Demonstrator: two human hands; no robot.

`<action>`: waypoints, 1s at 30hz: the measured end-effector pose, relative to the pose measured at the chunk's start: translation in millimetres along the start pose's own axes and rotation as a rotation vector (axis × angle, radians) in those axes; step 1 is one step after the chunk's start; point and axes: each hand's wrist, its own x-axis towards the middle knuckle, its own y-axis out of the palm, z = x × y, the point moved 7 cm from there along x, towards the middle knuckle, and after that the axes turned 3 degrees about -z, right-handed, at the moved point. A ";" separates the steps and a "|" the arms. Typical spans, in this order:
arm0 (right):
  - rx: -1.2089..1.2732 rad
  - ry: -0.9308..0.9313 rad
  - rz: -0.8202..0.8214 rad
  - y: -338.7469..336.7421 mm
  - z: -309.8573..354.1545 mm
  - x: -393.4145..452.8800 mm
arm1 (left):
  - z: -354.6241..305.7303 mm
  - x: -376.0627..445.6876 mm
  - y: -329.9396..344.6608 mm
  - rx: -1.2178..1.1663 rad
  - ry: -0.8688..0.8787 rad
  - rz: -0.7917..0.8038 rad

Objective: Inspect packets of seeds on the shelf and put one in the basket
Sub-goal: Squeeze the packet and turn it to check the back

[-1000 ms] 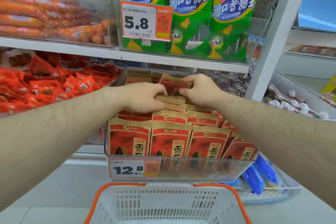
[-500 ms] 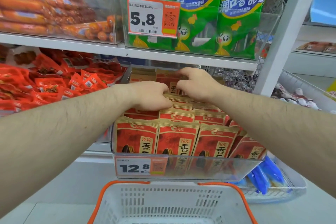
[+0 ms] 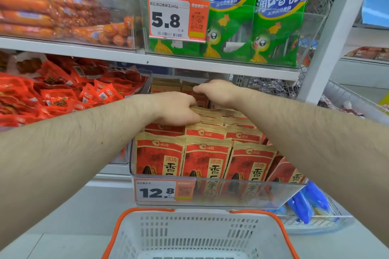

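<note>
- I see a white shelving unit [image 3: 189, 65] filling the view, its upright post [image 3: 328, 35] on the right and two levels of goods in clear bins.
- On the upper level a bin of orange sausages [image 3: 52, 12] sits left of green corn-sausage packs [image 3: 229, 12], with a 5.8 price tag [image 3: 177, 19] clipped to the front of their bin.
- My two bare forearms reach in from the lower corners and meet over the lower middle bin.
- That clear bin [image 3: 252, 191] holds the seed packets [image 3: 206, 157], red and tan and standing upright in rows; the front row shows three full faces and a tilted fourth at the right.
- A white basket with an orange rim [image 3: 195, 235] sits directly below the bin's front; I see no packet in the part of it that shows.
- A heap of red snack packs [image 3: 59, 94] lies in the bin left of the seeds.
- My left hand [image 3: 172, 109] rests on the tops of the middle rows, its fingers curled down over the packet edges; I cannot tell whether they grip one.
- My right hand [image 3: 219, 92] is farther back, just beside the left, its fingers bent over the top of a rear packet, seeming to pinch it.
- Blue packets [image 3: 305, 204] lie in a wire tray at the lower right.
- A 12.8 price tag [image 3: 165, 192] is fixed to the seed bin's front.
</note>
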 end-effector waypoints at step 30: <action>0.354 -0.214 -0.715 -110.4 16.4 -98.7 | -54.6 -66.0 -127.0 -0.529 0.424 -0.865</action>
